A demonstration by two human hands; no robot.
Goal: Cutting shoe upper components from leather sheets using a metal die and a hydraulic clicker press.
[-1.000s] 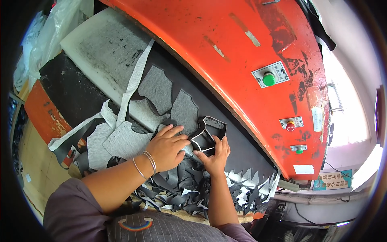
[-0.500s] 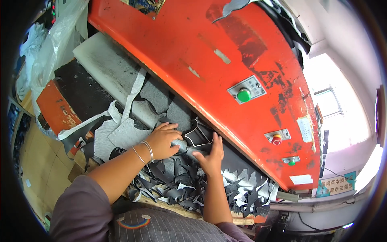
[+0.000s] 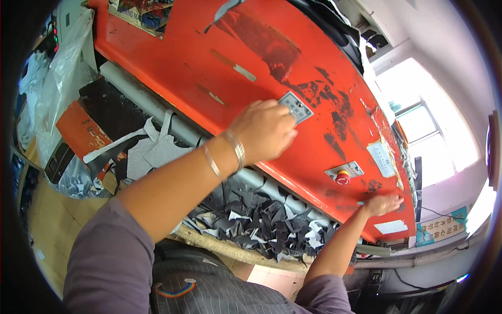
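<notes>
My left hand is up against the red machine front, fingers curled, beside a silver label plate. It covers the spot of the upper green push button, and nothing shows held in it. Farther right, my right hand lies with fingers stretched out over the lower green button, which is mostly hidden. A red mushroom button on its plate sits between my hands. Below my left forearm lies grey cut sheet material with pointed edges. The metal cutting die is out of sight.
Black and grey offcuts heap along the wooden ledge in front of me. A grey roller-like bar runs under the machine's lower edge. Clear plastic sheeting hangs at left. A bright window is at right.
Both hands have left the die and sheet material. My left hand rose to the upper button, my right moved right to the lower one. The view has shifted, and the die no longer shows.
</notes>
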